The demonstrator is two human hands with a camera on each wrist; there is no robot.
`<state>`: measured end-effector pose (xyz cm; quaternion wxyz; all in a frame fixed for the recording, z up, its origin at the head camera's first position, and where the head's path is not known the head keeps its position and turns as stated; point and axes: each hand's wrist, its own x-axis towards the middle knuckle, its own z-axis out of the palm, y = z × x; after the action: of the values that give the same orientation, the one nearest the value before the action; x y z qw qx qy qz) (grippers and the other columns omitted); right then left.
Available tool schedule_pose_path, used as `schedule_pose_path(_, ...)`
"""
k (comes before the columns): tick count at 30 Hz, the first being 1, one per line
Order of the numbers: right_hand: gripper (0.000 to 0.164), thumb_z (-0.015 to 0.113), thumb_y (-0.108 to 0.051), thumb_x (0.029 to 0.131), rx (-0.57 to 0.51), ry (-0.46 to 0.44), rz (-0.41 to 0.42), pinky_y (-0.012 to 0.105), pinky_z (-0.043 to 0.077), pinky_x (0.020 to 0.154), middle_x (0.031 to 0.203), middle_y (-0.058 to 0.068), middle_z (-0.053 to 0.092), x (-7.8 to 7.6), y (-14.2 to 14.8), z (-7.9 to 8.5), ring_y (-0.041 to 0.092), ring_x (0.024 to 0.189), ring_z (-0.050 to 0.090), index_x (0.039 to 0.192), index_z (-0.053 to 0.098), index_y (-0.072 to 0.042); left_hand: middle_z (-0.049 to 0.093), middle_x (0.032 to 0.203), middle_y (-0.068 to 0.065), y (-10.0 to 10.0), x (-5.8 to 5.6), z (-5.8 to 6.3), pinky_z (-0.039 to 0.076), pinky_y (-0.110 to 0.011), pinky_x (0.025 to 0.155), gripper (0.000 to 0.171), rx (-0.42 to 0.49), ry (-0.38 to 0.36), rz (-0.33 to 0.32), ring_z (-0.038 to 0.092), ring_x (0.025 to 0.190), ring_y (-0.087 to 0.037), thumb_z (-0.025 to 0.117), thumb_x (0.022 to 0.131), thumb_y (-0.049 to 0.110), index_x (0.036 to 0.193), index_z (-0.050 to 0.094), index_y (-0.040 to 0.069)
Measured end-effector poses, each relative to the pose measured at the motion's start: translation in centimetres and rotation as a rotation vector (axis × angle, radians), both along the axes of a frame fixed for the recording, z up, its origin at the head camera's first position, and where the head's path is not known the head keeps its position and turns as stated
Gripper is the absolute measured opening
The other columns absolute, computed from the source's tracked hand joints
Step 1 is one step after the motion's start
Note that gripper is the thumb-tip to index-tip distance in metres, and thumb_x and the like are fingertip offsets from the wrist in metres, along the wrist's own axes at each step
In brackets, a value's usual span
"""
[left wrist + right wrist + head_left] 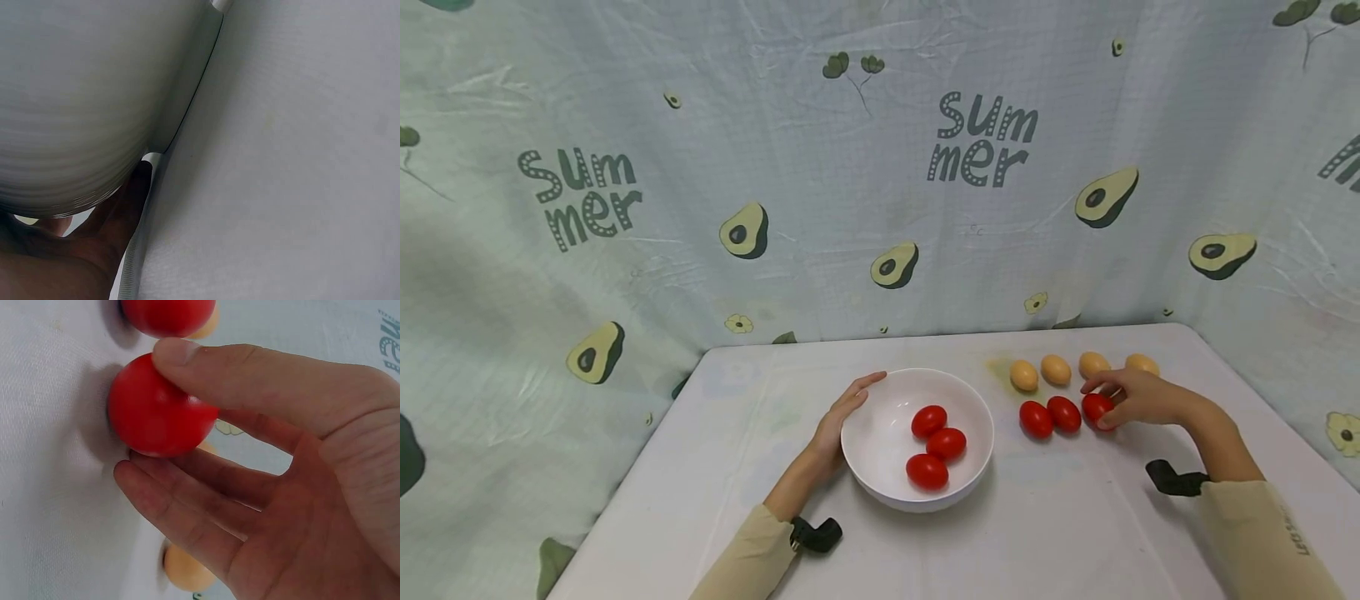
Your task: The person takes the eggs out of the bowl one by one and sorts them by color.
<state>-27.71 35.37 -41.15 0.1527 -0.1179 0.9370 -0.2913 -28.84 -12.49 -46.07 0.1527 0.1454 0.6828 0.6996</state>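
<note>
Resting on the white bowl [880, 417] in the head view, my left hand [835, 427] lies along its outside from nine to eleven o'clock, fingers fairly straight, touching the wall rather than grasping it. Three red eggs [927, 472] sit inside, at about one, four and six o'clock from the bowl's middle. Off at three o'clock, my right hand [1142, 397] has thumb and fingers bent about another red egg [1097, 409], the rightmost of a row; its two red neighbours [1064, 415] lie at nine o'clock from it. Four yellow eggs [1056, 370] stand in a line between two and three o'clock from the bowl, on the white table [1037, 533].

From my left wrist, the bowl's outer wall takes up the ten o'clock side, and my hand is dark toward seven o'clock — fingers against its curve, some hidden, so I can't tell how each one bends.

From my right wrist, I have the red egg between thumb and fingers: thumb at one o'clock on it, fingers spread around five to seven, only slightly apart. I can't tell whether it touches the table. Another red one shows at twelve o'clock, a yellow one near five.
</note>
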Motion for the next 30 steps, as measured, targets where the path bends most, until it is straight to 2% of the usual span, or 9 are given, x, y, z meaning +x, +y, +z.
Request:
schedule_pose_path(18,0.062,0.081,-0.016,0.084,0.008,-0.011,0.019,0.051,0.06,0.088,0.124,0.025,0.065,0.3,-0.4,0.3,0.034,0.111,0.062,0.137,0.055,0.001,0.034,0.167,0.002,-0.2,0.0,-0.1,0.047,-0.022,0.107,0.05,0.02,0.002,-0.018,0.044,0.145,-0.022,0.029,0.111,0.034,0.158,0.041,0.024)
schedule_pose_path(30,0.063,0.078,-0.014,0.086,0.01,-0.016,-0.002,0.052,0.06,0.09,0.128,0.027,0.063,1.2,-0.7,1.3,0.037,0.113,0.063,0.141,0.052,0.003,0.034,0.167,0.002,-0.3,0.3,-0.1,0.046,-0.021,0.107,0.05,0.019,0.0,-0.02,0.041,0.148,-0.024,0.029,0.111,0.033,0.158,0.04,0.023)
